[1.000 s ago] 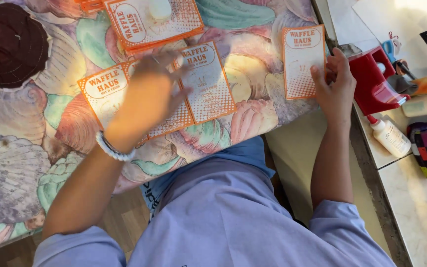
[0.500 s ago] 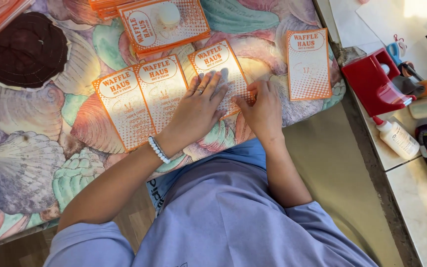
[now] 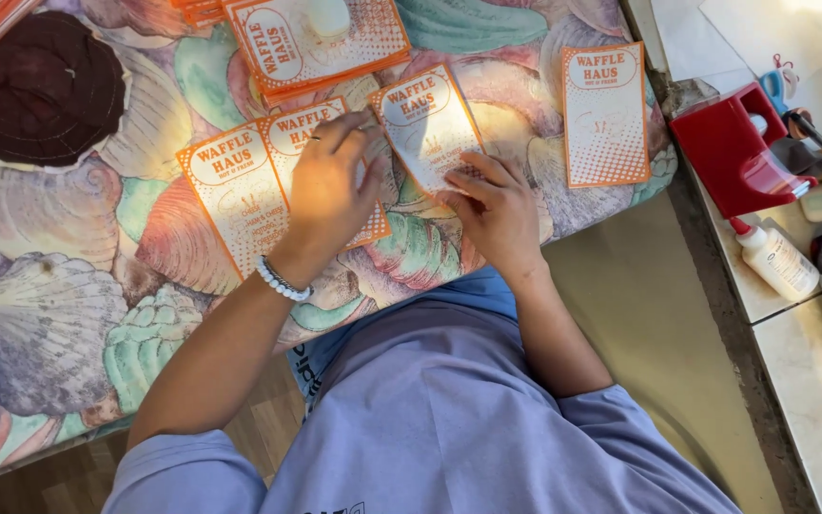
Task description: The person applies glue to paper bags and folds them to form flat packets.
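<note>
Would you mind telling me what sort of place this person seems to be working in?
Probably a home craft or hobby corner rather than a workshop: orange-and-white printed cards lie spread on a soft seashell-patterned cover, and a tiled counter beside it holds a red tape dispenser and a small glue bottle.

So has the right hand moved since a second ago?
Yes. The right hand has left the lone card near the red dispenser and gone left, now resting on the card beside the left hand.

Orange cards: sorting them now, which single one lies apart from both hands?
The orange card far right, near the red dispenser; no hand touches it, unlike the three by the hands.
</note>
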